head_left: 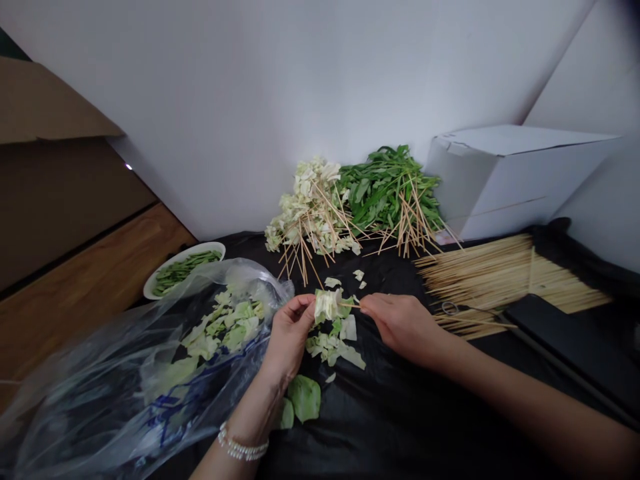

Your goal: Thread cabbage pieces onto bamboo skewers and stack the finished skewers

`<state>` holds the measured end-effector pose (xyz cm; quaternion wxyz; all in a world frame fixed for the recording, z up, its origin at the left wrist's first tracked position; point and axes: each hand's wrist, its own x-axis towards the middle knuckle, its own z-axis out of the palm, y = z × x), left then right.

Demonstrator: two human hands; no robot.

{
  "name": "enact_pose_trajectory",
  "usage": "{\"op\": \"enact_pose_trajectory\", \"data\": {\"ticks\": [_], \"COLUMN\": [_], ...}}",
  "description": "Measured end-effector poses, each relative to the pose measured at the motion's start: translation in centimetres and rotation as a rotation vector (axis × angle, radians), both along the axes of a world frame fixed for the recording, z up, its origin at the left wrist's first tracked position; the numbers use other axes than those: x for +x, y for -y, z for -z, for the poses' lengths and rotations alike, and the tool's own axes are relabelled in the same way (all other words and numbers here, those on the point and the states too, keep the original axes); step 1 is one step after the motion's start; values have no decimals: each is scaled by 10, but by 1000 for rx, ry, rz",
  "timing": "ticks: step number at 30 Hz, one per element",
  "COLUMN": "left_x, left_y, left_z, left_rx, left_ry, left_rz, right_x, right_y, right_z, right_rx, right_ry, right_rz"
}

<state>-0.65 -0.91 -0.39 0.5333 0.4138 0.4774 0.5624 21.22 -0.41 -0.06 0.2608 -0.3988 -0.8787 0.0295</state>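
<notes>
My left hand [295, 327] pinches pale cabbage pieces [327, 305] that are threaded on a thin wooden skewer [350, 305]. The other end of that skewer is inside the closed fingers of my right hand [400, 327]. Just below lie loose cabbage pieces [333, 350] on a black plastic sheet [390, 413]. Two larger green leaf pieces [304, 399] rest beside my left wrist, one partly hidden by it. To the left, a clear plastic bag [125, 373] with blue print holds more torn cabbage [235, 327].
At the back are piles of skewered cabbage [313, 207] and skewered leafy greens [385, 183]. A white box [500, 180] stands behind many bare skewers [490, 270]; a dark flat object [565, 340] lies near them. Left are a white bowl [148, 288] of green pieces and a cardboard box [55, 133].
</notes>
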Motion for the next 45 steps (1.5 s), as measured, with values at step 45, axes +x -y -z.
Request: {"op": "enact_pose_trajectory", "data": {"ticks": [45], "left_x": [-2], "left_y": [-5], "left_z": [-8], "left_rx": [-3], "left_ry": [128], "left_rz": [-188], "right_x": [8], "right_y": [-10], "right_z": [-1], "right_rx": [-10], "right_ry": [-248], "right_rz": [125]}}
